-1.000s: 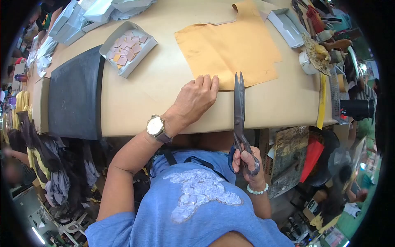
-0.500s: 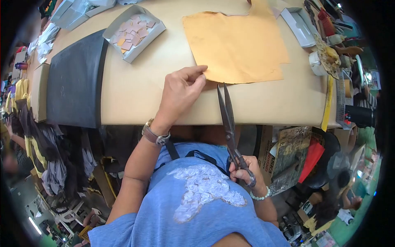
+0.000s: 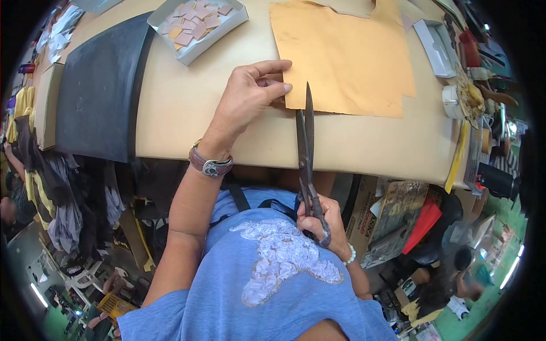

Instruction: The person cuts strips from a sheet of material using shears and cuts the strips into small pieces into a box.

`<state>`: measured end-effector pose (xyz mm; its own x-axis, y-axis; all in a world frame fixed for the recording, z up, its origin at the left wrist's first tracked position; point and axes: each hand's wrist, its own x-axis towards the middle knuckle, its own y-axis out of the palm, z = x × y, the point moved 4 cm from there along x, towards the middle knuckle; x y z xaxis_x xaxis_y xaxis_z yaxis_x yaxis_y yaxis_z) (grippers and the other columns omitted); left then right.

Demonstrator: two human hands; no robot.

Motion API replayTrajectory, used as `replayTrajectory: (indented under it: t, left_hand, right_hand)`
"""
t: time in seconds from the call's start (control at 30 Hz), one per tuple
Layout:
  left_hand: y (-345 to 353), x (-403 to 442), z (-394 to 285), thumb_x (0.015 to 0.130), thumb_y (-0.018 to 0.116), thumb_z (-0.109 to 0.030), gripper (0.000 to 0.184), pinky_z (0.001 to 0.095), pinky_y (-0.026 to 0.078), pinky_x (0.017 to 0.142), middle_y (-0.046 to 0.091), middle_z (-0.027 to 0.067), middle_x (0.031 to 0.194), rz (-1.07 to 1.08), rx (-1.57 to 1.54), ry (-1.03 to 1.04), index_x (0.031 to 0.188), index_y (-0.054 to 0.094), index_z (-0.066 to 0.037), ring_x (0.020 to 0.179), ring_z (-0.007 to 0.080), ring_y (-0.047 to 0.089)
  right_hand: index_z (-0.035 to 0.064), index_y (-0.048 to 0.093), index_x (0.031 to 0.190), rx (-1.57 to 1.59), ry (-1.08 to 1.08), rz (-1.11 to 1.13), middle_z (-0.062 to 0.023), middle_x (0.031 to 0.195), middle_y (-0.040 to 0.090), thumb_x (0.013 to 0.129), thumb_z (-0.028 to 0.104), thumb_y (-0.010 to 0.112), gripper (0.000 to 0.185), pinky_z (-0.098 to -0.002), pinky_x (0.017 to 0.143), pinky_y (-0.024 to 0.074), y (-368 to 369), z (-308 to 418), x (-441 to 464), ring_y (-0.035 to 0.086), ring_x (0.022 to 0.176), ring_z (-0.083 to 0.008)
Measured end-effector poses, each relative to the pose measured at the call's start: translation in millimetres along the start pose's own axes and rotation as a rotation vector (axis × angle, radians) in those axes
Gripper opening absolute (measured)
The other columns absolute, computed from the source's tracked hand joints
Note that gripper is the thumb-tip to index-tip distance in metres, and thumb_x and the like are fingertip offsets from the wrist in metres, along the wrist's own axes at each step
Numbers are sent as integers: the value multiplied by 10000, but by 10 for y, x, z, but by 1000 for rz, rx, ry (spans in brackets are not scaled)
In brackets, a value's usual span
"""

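An orange-tan sheet [image 3: 347, 59], leather by its look, lies on the table with a cut-out at its lower right corner. My left hand [image 3: 253, 88] pinches its left edge near the lower left corner, thumb on top, other fingers partly hidden beneath. Held by the handles in my right hand [image 3: 327, 219] are large dark scissors [image 3: 306, 148], pointing away from me. Their blades straddle the sheet's near edge, a little right of my left fingers. One blade shows on top; the other's tip is hidden below the sheet.
A white box [image 3: 213, 42] of small pinkish-tan squares stands at the back left, beside a black slab [image 3: 105, 91]. An open white box [image 3: 435, 48], a white tape-like roll [image 3: 452, 102] and a yellow strip [image 3: 459, 153] line the right side. The table [image 3: 227, 150] ends just before my body.
The scissors have moved forward, from just short of the sheet to straddling its near edge. My left hand has turned slightly and holds the sheet's left edge. The camera view has shifted.
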<state>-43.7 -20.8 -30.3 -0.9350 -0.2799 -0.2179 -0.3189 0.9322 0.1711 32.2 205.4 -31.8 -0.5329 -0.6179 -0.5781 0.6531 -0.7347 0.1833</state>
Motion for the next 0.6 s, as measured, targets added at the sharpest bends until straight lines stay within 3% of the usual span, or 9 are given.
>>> replayTrajectory:
  t: [0.6]
  left_hand:
    - [-56, -23, -19, 784, 613, -49, 447, 218, 509, 664, 630, 113, 893, 56, 67, -10, 1197, 473, 48, 734, 102, 609]
  right_hand:
    - [35, 510, 729, -3, -36, -49, 36, 592, 470, 647, 182, 773, 313, -172, 455, 331, 97, 71, 134, 424, 516, -26]
